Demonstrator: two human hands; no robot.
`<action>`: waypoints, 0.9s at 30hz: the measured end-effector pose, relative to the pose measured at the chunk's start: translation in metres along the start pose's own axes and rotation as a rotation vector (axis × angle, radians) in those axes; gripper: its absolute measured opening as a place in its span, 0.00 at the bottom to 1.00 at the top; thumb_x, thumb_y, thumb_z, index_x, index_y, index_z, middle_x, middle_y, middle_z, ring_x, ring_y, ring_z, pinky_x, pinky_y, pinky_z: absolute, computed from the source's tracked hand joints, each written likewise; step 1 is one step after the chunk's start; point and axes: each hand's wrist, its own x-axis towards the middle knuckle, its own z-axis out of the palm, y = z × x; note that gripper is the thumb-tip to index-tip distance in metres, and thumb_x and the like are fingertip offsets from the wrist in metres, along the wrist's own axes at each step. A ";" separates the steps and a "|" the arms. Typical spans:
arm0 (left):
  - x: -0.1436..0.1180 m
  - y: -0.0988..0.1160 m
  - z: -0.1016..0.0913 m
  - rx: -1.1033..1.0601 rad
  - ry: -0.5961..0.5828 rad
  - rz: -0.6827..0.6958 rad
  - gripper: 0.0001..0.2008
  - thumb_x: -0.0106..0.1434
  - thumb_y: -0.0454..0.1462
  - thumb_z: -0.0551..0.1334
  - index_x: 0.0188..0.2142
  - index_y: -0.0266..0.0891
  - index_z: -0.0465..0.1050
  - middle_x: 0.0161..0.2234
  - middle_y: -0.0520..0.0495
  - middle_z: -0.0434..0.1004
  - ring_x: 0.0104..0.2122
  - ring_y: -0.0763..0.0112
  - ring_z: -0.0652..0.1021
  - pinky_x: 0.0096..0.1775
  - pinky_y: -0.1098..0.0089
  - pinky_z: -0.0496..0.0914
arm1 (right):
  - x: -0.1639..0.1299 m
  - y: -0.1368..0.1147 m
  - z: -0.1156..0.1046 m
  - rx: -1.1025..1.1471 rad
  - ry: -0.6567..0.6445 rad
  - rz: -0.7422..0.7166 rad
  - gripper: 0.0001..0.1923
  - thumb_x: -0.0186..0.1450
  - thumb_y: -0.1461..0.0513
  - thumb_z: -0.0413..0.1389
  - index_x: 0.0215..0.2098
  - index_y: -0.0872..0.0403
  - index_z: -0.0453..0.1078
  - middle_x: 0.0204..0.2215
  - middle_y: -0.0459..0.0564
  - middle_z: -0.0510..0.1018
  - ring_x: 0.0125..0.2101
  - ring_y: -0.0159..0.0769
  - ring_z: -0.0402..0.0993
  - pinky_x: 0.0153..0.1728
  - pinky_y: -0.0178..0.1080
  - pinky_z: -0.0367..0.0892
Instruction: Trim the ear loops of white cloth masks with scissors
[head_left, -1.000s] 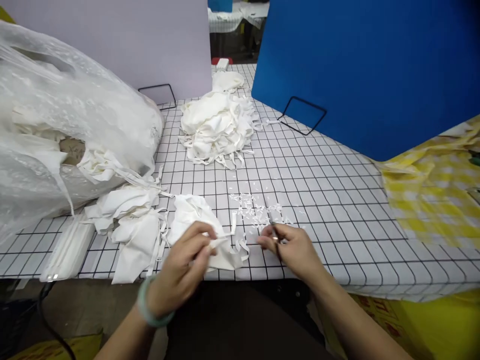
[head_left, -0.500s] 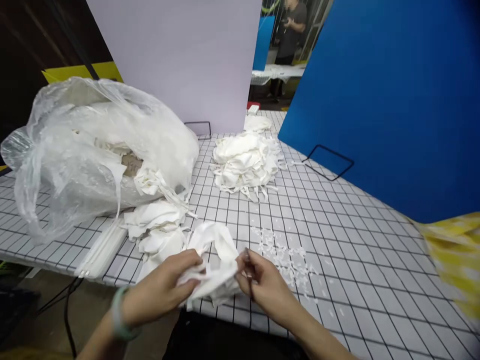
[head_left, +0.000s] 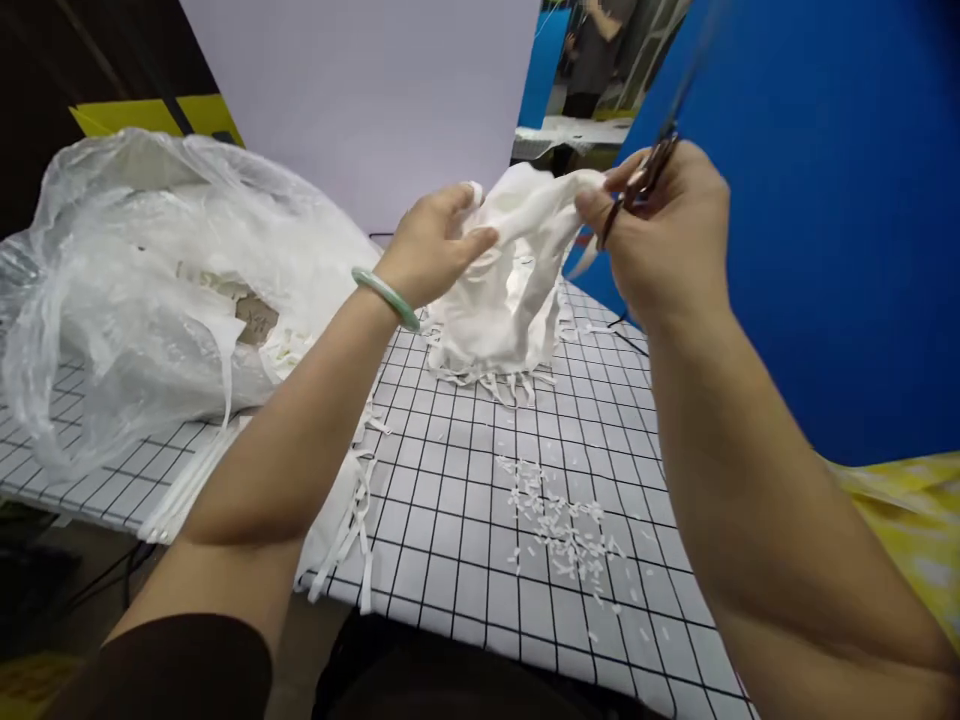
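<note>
Both my hands are raised in front of me, stretching a white cloth piece (head_left: 510, 280) between them above the table. My left hand (head_left: 431, 245), with a green bangle on its wrist, pinches the cloth's left top edge. My right hand (head_left: 660, 235) pinches the right top edge and also holds small scissors (head_left: 649, 175), whose blades point up and right. The cloth hangs down and hides most of the pile of white cloth pieces (head_left: 487, 370) behind it.
A large clear plastic bag (head_left: 150, 290) of white cloth lies at the left. Loose white pieces (head_left: 341, 510) with straps hang over the near edge of the black-gridded white table (head_left: 465, 520). Small white snippets (head_left: 559, 525) are scattered. A blue board (head_left: 825, 200) stands right, a pale board (head_left: 360, 100) behind. A person stands far back.
Both hands have lifted the white cloth from the table's near edge up to chest height and spread it apart. The camera view tilted upward.
</note>
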 end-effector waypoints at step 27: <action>-0.268 0.005 0.030 -1.097 0.253 -0.931 0.16 0.65 0.43 0.67 0.49 0.38 0.76 0.39 0.46 0.76 0.38 0.71 0.77 0.44 0.68 0.74 | -0.278 -0.008 -0.016 0.768 -1.070 1.022 0.17 0.60 0.57 0.68 0.29 0.52 0.63 0.25 0.43 0.72 0.24 0.30 0.72 0.28 0.34 0.69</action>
